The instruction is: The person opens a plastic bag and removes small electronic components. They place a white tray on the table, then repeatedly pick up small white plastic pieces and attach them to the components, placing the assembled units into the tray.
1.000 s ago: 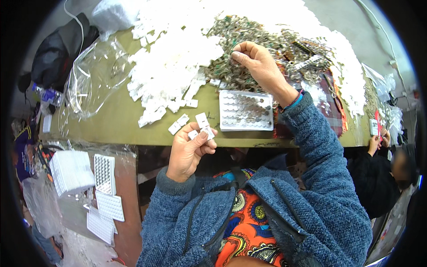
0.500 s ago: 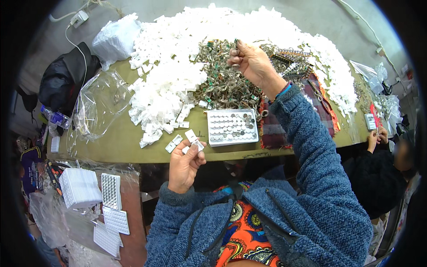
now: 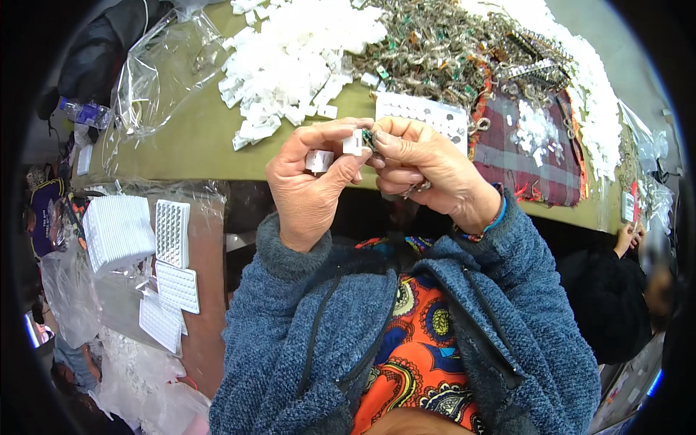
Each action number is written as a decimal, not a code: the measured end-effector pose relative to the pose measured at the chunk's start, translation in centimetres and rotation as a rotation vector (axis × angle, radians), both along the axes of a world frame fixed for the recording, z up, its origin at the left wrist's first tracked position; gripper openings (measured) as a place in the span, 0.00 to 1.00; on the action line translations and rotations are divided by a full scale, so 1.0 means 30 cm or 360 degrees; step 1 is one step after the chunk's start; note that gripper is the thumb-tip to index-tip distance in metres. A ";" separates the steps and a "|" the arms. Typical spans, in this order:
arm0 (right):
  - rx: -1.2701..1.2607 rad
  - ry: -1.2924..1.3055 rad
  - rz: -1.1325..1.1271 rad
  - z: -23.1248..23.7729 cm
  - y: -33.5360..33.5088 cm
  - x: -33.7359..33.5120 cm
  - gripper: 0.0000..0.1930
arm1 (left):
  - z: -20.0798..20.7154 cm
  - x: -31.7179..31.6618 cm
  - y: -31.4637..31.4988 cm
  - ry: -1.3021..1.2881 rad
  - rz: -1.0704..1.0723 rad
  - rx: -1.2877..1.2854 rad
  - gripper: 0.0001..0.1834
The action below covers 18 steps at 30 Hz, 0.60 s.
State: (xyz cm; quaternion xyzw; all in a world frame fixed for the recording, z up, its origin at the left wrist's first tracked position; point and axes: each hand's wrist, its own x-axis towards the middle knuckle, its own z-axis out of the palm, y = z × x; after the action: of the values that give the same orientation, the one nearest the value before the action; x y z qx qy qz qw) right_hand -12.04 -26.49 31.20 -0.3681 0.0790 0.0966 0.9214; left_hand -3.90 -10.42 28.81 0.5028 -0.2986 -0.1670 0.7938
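Note:
My left hand (image 3: 312,185) holds two small white plastic pieces (image 3: 353,142) between thumb and fingers, close to my chest. My right hand (image 3: 424,170) meets it fingertip to fingertip and pinches a small green and metal part (image 3: 370,139) against the white piece. Both hands hover over the near edge of the olive table (image 3: 188,141). Behind them lies a white perforated tray (image 3: 424,112). Further back sit a heap of white plastic pieces (image 3: 297,54) and a heap of small metal and green parts (image 3: 442,47).
A plaid cloth (image 3: 536,148) with a few white pieces lies to the right. Clear plastic bags (image 3: 156,76) sit at the table's left. Stacked white trays (image 3: 170,235) lie on a lower surface at left. Another person's hand (image 3: 625,235) shows at right.
My right hand came back from the metal parts heap to my left hand, carrying a small part. My left hand rose from the table edge. The view tilted down toward my chest.

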 end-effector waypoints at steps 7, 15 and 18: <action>-0.0152 0.0216 0.0162 -0.054 -0.034 -0.051 0.10 | -0.025 0.044 0.072 -0.0748 -0.0077 0.0422 0.13; -0.0134 0.0277 -0.0024 -0.088 -0.016 -0.101 0.09 | -0.068 -0.021 0.061 0.0049 -0.0202 0.0370 0.11; -0.0070 0.0262 -0.0141 -0.098 -0.002 -0.110 0.08 | -0.095 -0.035 0.041 0.0258 -0.0226 0.0124 0.11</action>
State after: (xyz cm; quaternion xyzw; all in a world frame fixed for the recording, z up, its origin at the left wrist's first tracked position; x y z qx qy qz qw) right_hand -15.34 -26.55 28.25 -0.3754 0.1727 0.0837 0.9068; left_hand -4.96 -9.18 25.95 0.4957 -0.2615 -0.2745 0.7814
